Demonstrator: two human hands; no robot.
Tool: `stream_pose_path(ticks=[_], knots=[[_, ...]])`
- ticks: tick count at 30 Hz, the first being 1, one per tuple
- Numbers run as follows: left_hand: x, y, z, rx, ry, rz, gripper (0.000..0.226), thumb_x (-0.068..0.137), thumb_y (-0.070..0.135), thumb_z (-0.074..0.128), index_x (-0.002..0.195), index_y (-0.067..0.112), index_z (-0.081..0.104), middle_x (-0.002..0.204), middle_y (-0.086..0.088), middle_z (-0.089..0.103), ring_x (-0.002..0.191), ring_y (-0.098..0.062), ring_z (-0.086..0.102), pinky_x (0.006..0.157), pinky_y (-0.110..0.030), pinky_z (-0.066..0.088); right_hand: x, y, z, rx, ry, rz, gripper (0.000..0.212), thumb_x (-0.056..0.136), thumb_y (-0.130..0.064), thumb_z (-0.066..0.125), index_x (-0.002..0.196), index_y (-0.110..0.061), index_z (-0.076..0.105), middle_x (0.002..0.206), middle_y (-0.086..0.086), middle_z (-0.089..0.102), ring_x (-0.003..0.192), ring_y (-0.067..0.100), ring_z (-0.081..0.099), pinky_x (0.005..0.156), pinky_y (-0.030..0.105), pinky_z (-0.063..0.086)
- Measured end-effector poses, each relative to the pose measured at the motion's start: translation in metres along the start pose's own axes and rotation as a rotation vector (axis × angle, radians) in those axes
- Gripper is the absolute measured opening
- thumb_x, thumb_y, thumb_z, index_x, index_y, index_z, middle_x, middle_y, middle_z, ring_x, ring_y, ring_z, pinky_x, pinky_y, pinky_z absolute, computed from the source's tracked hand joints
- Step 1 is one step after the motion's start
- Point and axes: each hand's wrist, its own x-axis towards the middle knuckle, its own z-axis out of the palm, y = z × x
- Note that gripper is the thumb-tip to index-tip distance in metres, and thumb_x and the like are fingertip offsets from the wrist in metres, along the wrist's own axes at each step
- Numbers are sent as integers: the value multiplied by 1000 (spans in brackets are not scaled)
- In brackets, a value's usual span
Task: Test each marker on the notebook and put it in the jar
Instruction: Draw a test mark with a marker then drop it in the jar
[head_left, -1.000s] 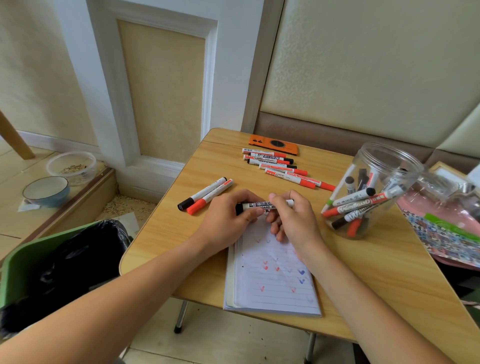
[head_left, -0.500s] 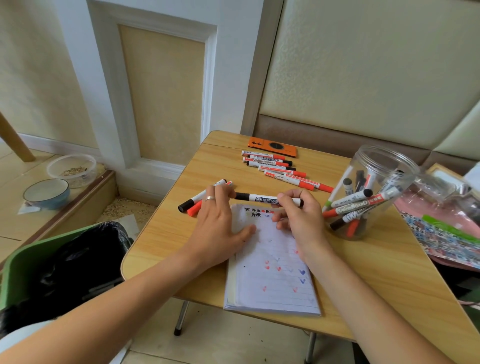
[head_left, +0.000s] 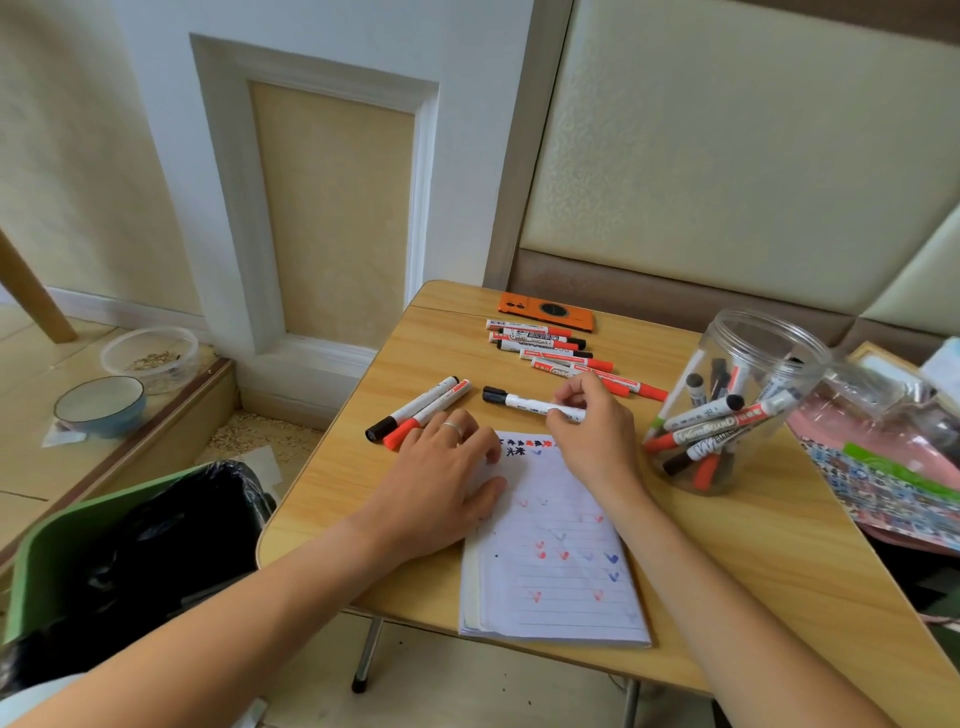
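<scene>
Fingers (head_left: 569, 397) of right hand (head_left: 592, 431) pinch black marker (head_left: 519, 401) — left hand (head_left: 441, 483) flat on notebook (head_left: 561, 571).

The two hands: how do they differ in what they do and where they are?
1. The left hand lies flat with fingers relaxed; the right hand pinches a black-capped marker.
2. The left hand rests on the notebook, on its upper left part; the right hand is above the notebook's top edge, nearer the jar.
3. Only the left hand wears a ring.

Both are bare and over the table.
</scene>
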Motion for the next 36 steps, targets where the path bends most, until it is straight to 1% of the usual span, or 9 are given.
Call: stream_pose_path(ticks=[3, 6, 10, 15, 20, 23, 28, 33, 36], knots=[[1, -2, 0, -3, -20, 7, 26, 95, 55, 48, 111, 35, 50, 118, 10, 45, 110, -13, 44, 92, -35, 40, 10, 9, 2, -118, -47, -19, 17, 92, -6, 69, 101, -20, 67, 101, -8, 67, 100, 14, 63, 83, 32, 56], [2, -3, 1, -9, -28, 7, 25, 95, 56, 46, 111, 37, 47, 117, 11, 43, 109, -12, 42, 93, -35, 40, 17, 15, 1, -205, -98, -44, 17, 94, -8, 68, 103, -23, 69, 103, -9, 69, 103, 15, 63, 87, 38, 58], [2, -3, 2, -4, -42, -3, 25, 95, 56, 44, 111, 37, 47, 118, 11, 42, 110, -13, 43, 94, -37, 40, 22, 19, 2, -249, -105, -64, 12, 95, -14, 67, 103, -23, 70, 102, -9, 67, 101, 14, 62, 84, 36, 57], [2, -4, 4, 10, -55, -12, 26, 96, 57, 42, 113, 38, 46, 119, 11, 42, 111, -12, 42, 96, -37, 40, 21, 19, 3, -340, -121, -137, 16, 100, -22, 64, 114, -22, 72, 113, -6, 65, 108, 13, 52, 87, 26, 41], [2, -3, 4, 18, -64, -9, 26, 97, 56, 41, 114, 38, 46, 121, 11, 41, 112, -13, 41, 97, -36, 39, 23, 19, 2, -431, -99, -139, 19, 101, -26, 63, 117, -23, 73, 114, -3, 67, 111, 16, 56, 90, 31, 51], [1, -4, 4, 11, -62, -12, 25, 97, 57, 41, 113, 38, 45, 121, 11, 41, 111, -12, 40, 96, -36, 39, 24, 19, 1, -442, -136, -115, 23, 101, -29, 64, 122, -22, 72, 117, -3, 65, 110, 15, 55, 88, 29, 49], [2, -4, 4, -2, -64, -8, 25, 96, 56, 42, 113, 38, 45, 120, 12, 41, 113, -12, 41, 97, -37, 39, 23, 14, 1, -434, -152, -125, 24, 101, -24, 64, 124, -20, 66, 123, -4, 61, 118, 16, 54, 98, 31, 48], [3, -5, 6, 12, -56, -6, 24, 94, 55, 42, 110, 37, 46, 117, 11, 43, 112, -15, 43, 96, -40, 41, 19, 1, -16, -332, -24, -212, 13, 99, -14, 64, 108, -15, 54, 110, -1, 58, 93, 18, 61, 76, 34, 57], [3, -4, 6, 11, -47, -9, 26, 93, 54, 42, 109, 35, 47, 115, 9, 44, 110, -17, 44, 94, -42, 42, 15, -13, -35, -247, 80, -289, 20, 95, -10, 63, 108, -12, 48, 104, 4, 60, 81, 18, 60, 62, 32, 53]])
